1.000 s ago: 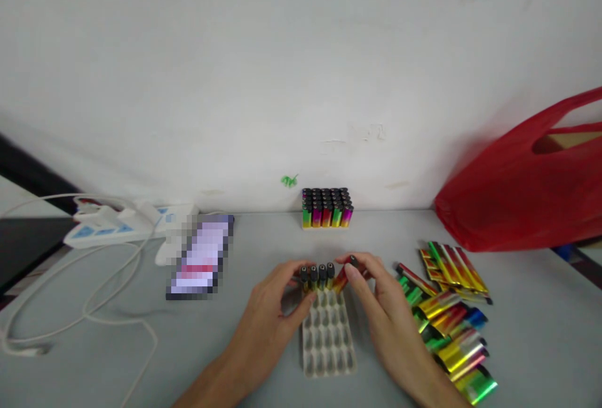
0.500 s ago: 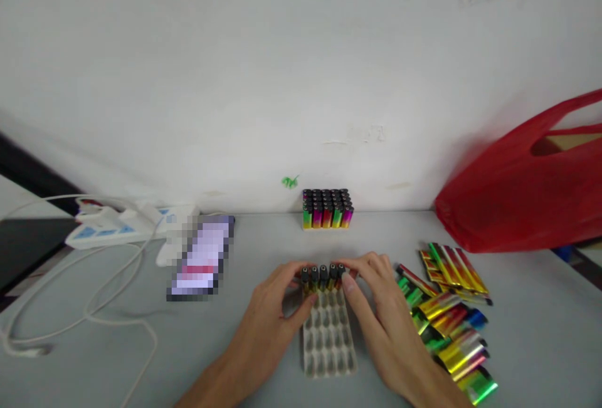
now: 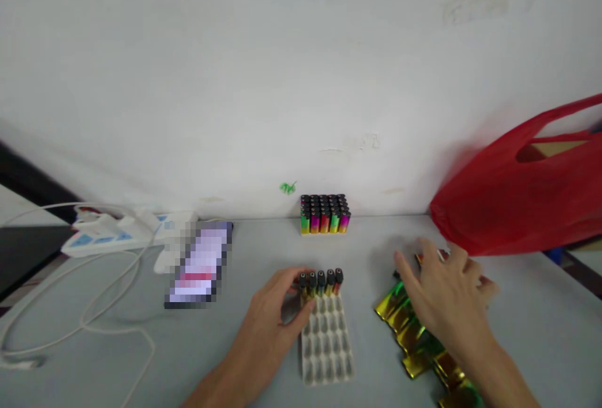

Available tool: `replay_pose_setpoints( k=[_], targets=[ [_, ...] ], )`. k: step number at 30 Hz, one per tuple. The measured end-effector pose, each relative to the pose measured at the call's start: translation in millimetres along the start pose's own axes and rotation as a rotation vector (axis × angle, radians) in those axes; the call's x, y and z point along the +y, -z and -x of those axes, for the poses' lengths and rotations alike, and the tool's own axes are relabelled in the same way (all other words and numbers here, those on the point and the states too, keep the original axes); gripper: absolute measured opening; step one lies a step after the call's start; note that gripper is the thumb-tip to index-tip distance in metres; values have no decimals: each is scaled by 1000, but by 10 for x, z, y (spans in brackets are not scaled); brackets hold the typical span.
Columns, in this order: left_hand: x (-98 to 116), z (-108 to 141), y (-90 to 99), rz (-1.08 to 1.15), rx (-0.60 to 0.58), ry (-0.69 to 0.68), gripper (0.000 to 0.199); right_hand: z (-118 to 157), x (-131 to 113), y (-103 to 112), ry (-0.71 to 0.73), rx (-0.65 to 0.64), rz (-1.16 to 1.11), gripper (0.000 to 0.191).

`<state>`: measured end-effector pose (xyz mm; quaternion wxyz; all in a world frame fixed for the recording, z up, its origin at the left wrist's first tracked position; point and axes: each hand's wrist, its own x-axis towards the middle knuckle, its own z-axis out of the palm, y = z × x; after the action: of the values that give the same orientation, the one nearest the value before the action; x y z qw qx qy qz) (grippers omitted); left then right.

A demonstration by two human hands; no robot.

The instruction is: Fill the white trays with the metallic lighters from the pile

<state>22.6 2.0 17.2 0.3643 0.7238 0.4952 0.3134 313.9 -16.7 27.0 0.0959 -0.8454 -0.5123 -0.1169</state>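
A pale moulded tray point(image 3: 327, 345) with rows of hollows lies on the table in front of me. A row of black-topped, gold-bottomed batteries point(image 3: 321, 282) stands upright along its far end. My left hand point(image 3: 275, 317) is closed around the left end of this row, forefinger behind and thumb in front. Over on the right, my right hand point(image 3: 451, 289) is spread above a pile of shiny gold and green batteries point(image 3: 409, 333), its fingers apart and somewhat blurred. It covers part of the pile, and I see nothing held in it.
A block of upright coloured batteries point(image 3: 324, 215) stands by the wall. At left are a phone point(image 3: 202, 264), a white power strip point(image 3: 132, 232) and a looping white cable point(image 3: 84, 326). A red bag point(image 3: 512, 201) sits at the back right.
My right hand has left the right end of the battery row and moved right, over the pile. My left hand stays at the row's left end.
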Motion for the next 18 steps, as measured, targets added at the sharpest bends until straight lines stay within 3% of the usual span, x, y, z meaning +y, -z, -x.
replay_pose_setpoints(
  k=[5,8,13,18],
  targets=[
    [-16,2,-20,5,11,1,36,-64,392,-113,-57,-178,-85,86],
    [-21,-6,-23,7,2,-6,35,-8,514,-213,7,-180,-155,87],
    [-38,4,-18,-2,4,-21,36,132,515,-341,149,-86,-233,78],
    [-13,0,-9,-8,-1,-12,36,186,370,-347,236,-113,-320,64]
  ],
)
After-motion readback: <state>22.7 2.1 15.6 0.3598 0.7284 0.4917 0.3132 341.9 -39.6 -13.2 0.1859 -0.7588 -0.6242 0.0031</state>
